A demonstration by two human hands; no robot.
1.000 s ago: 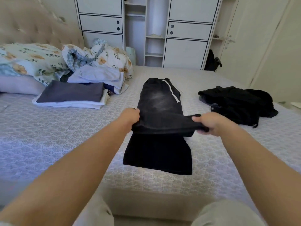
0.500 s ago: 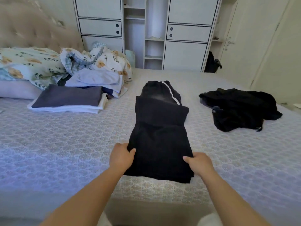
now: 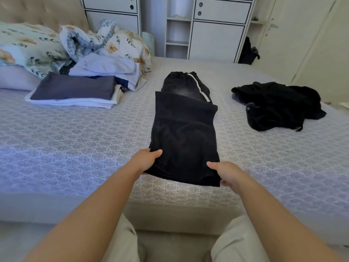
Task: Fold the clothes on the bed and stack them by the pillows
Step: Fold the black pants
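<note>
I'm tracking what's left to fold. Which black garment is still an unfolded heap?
The black heap at the right, untouched and crumpled; the black trousers lie flat, gripped by both hands.

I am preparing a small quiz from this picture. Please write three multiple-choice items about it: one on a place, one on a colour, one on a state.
1. Where does the black heap lie?
A. right of the trousers
B. on the pillows
C. on the floor

2. What colour is the stripe on the trousers?
A. red
B. white
C. yellow

3. What are the hands doing?
A. resting on the pillows
B. hanging idle
C. gripping the trousers' near end

Answers:
1 A: the black heap lies on the bed, right of the trousers.
2 B: the stripe is white.
3 C: the left hand and right hand each hold a near corner.
</note>
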